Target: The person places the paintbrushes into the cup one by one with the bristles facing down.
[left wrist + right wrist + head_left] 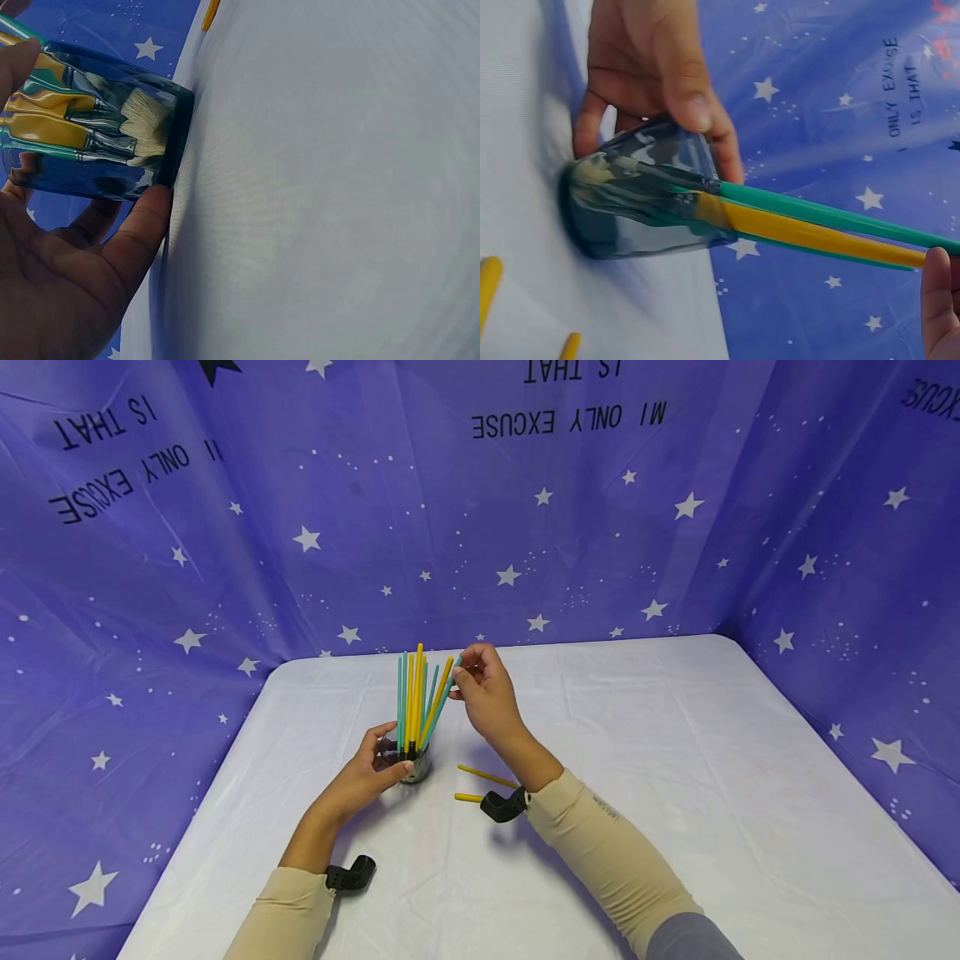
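Note:
A clear glass (422,768) stands on the table, holding several paintbrushes (417,693) with yellow and teal handles. Their pale bristles (146,124) point down inside it, as the left wrist view shows. My left hand (367,779) grips the glass low, thumb on the near side and fingers round the far side. At the right of the bunch, my right hand (489,693) pinches the upper end of a teal-handled paintbrush (817,208). That brush leans to the right, its bristle end in the glass. Beside it leans a yellow-handled paintbrush (802,231).
Two yellow handles (486,774) lie on the white-covered table (637,718) right of the glass, partly hidden by my right wrist and its black band (502,806). A purple star-patterned curtain (450,527) surrounds the back and sides.

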Available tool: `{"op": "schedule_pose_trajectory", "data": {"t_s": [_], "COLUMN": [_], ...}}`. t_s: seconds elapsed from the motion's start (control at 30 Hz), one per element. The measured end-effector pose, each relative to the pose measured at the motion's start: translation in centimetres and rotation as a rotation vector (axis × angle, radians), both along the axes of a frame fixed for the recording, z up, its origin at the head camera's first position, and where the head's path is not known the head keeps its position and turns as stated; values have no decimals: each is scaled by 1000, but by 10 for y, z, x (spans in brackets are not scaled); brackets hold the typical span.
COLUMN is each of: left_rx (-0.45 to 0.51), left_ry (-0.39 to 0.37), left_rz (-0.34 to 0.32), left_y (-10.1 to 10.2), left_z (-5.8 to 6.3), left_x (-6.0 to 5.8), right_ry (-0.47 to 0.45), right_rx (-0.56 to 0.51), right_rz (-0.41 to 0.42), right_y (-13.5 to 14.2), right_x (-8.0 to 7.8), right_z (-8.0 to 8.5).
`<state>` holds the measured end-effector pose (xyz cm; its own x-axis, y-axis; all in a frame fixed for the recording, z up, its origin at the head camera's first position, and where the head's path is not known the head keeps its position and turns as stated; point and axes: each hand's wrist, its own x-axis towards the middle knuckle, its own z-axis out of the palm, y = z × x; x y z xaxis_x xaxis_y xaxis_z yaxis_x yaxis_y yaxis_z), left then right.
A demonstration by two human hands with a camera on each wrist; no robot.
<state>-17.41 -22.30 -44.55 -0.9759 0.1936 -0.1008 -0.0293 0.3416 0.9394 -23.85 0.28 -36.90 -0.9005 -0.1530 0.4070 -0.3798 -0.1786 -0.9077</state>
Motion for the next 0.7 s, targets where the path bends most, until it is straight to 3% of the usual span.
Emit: {"op": "schedule_pose_trajectory", "data": {"t_s": [0.4,0.7], "left_rx": [-1,7], "left_ry": [-7,-3], "left_rz": [0,-2], "left_y": [0,1], "left_z": [1,2], "left_x": [0,1], "right_ry": [-23,-50], "right_rx": [67,62], "right_rz": [19,15], "right_y": [-9,-3], "right_x": [5,0], "right_z": [-14,-19]}}
